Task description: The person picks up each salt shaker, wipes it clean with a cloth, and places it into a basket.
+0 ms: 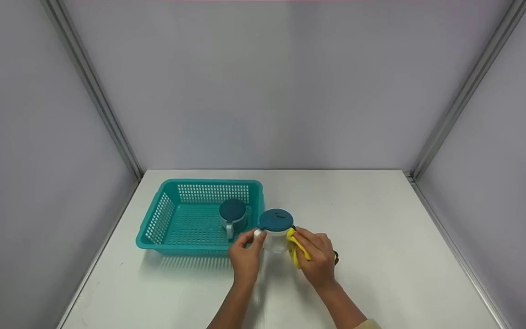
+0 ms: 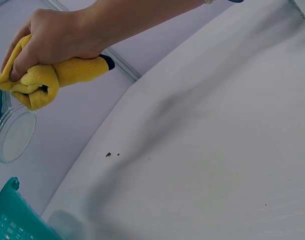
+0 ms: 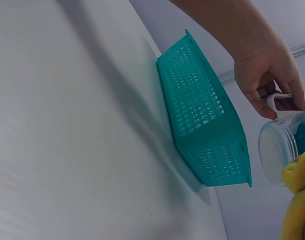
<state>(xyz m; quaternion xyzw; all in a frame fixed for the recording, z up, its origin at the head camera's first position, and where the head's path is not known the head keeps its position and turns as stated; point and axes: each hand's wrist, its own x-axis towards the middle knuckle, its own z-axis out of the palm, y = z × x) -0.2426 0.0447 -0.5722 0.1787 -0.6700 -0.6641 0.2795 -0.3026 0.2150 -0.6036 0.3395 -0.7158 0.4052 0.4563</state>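
A clear jar with a blue lid [image 1: 276, 220] and a white handle [image 3: 282, 102] is held up above the table, just right of the basket. My left hand [image 1: 246, 258] grips it by the handle, fingers curled round it. On the jar's other side, my right hand [image 1: 316, 256] holds a bunched yellow cloth [image 2: 75, 72] with a dark edge against the jar's wall. The jar's round clear base [image 2: 16, 136] shows from below in the left wrist view.
A teal plastic basket [image 1: 153, 244] with slotted walls stands left of the hands. Inside it, toward the right, sits a second jar [image 1: 233, 210] with a dark blue lid and a handle. White table [image 1: 372, 219] extends to the right; grey panels enclose the back and sides.
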